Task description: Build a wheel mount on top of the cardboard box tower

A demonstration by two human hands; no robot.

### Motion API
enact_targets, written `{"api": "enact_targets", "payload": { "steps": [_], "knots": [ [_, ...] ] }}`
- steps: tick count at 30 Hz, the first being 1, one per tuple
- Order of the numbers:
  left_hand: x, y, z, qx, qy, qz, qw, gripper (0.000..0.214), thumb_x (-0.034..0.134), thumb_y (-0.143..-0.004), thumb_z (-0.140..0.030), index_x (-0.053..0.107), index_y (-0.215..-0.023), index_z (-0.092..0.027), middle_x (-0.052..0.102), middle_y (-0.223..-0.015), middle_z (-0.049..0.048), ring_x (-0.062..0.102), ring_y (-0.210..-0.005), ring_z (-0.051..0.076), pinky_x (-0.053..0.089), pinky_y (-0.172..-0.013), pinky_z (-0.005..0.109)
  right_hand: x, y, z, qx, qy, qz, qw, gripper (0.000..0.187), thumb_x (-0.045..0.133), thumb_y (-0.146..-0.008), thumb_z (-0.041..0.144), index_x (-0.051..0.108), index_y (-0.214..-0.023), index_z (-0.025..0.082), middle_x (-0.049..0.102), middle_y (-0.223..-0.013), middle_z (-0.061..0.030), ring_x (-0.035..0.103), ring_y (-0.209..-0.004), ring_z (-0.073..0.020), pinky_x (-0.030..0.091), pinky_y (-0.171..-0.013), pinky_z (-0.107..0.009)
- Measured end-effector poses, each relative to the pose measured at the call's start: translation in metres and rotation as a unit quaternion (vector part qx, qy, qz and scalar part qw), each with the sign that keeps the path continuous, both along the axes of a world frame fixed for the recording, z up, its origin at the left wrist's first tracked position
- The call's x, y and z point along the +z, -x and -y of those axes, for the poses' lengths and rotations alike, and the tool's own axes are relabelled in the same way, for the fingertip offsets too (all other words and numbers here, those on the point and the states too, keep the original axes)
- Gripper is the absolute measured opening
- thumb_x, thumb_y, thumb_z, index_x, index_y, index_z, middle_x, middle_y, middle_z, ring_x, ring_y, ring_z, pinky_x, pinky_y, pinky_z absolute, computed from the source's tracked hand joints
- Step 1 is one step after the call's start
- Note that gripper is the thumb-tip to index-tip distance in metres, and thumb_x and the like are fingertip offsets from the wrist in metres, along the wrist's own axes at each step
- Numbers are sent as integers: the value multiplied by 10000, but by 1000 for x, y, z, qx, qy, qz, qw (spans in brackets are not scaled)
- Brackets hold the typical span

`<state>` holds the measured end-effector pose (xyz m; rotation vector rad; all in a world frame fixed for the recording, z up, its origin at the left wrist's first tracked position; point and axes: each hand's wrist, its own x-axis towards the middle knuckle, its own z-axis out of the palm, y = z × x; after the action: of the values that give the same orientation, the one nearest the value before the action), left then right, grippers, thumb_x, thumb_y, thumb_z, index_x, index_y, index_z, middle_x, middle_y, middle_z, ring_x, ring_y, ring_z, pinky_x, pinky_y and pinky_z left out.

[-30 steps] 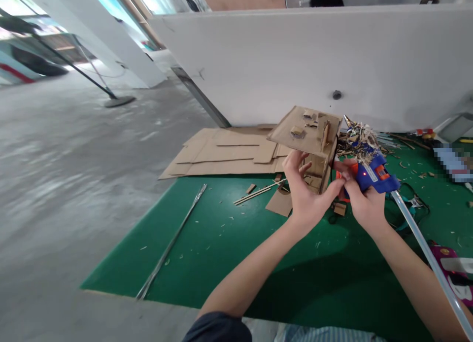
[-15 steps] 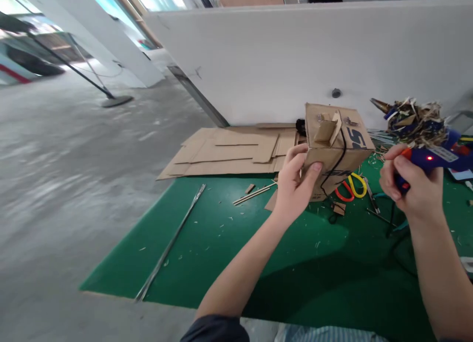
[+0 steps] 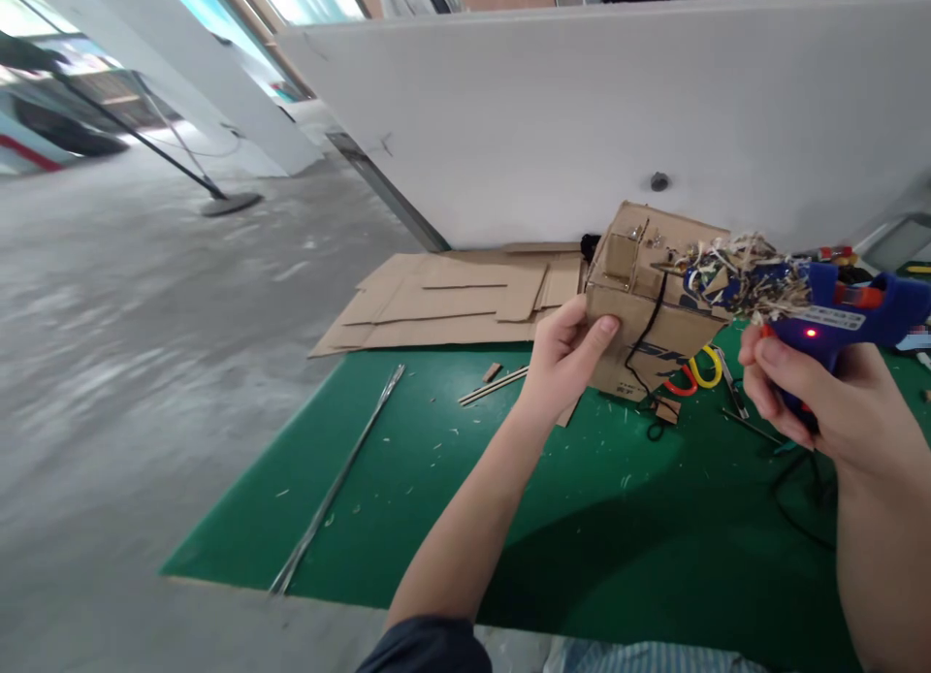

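My left hand (image 3: 571,353) grips the near left side of a cardboard box (image 3: 618,348), thumb on its front face. On the box's top stands a small upright cardboard piece (image 3: 622,254), and a black cord (image 3: 640,338) runs down the front. My right hand (image 3: 807,382) is closed round the handle of a blue hot glue gun (image 3: 836,309) with a lit red light. Tangled, stringy debris (image 3: 749,271) covers its front part. The nozzle points left, over the top of the box near the upright piece; whether it touches cannot be made out.
Flat cardboard sheets (image 3: 443,300) lie at the back of the green table (image 3: 436,518). Red and yellow scissors (image 3: 704,368) and a utility knife (image 3: 731,387) are behind the hands. Thin sticks (image 3: 495,387) and a wire bundle (image 3: 341,474) lie left. A white partition (image 3: 509,120) stands behind.
The glue gun has moved left and down, bringing its nozzle over the box top. My left hand has turned and tilted the box slightly, shifting it a little left.
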<state>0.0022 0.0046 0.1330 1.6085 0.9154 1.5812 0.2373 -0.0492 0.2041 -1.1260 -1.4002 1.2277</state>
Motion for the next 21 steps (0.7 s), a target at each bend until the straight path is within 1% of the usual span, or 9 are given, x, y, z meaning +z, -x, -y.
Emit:
{"api": "enact_targets", "payload": {
  "steps": [4,6,11,16,21],
  "knots": [
    [3,-2,1,-3,-2,0,1000,347,695,-869,-538,690,-834,-193,641,-723,19,581,-676,139,484,-593,233,6,5,9,-17,12,12,1000,399,720,-806,598,623,-776,213,545,-499,60,385,-281,-56,272,-247,-179],
    [5,-3,2,-5,-8,-2,1000,345,691,-873,-536,690,-839,-192,649,-730,21,585,-682,138,488,-599,232,7,7,11,-24,11,8,1000,409,709,-810,612,619,-781,214,548,-506,60,395,-282,-59,283,-248,-181],
    [10,-5,5,-8,-9,-16,1000,368,680,-876,-552,705,-889,-186,692,-798,44,616,-732,160,517,-633,256,3,7,10,3,5,18,1000,415,678,-840,614,600,-767,213,570,-531,49,408,-284,-63,284,-249,-193],
    [12,-5,4,-8,-13,-20,1000,365,680,-871,-559,701,-867,-195,678,-770,36,603,-712,161,510,-618,262,2,6,11,5,-1,33,999,411,652,-869,599,577,-743,216,565,-547,50,413,-303,-55,302,-274,-190],
    [11,-5,3,-12,-14,-19,1000,359,681,-874,-553,704,-879,-194,692,-801,41,616,-732,164,521,-645,268,3,7,12,4,-7,47,999,422,647,-872,605,559,-725,219,553,-538,56,413,-299,-54,310,-270,-182]
  ]
}}
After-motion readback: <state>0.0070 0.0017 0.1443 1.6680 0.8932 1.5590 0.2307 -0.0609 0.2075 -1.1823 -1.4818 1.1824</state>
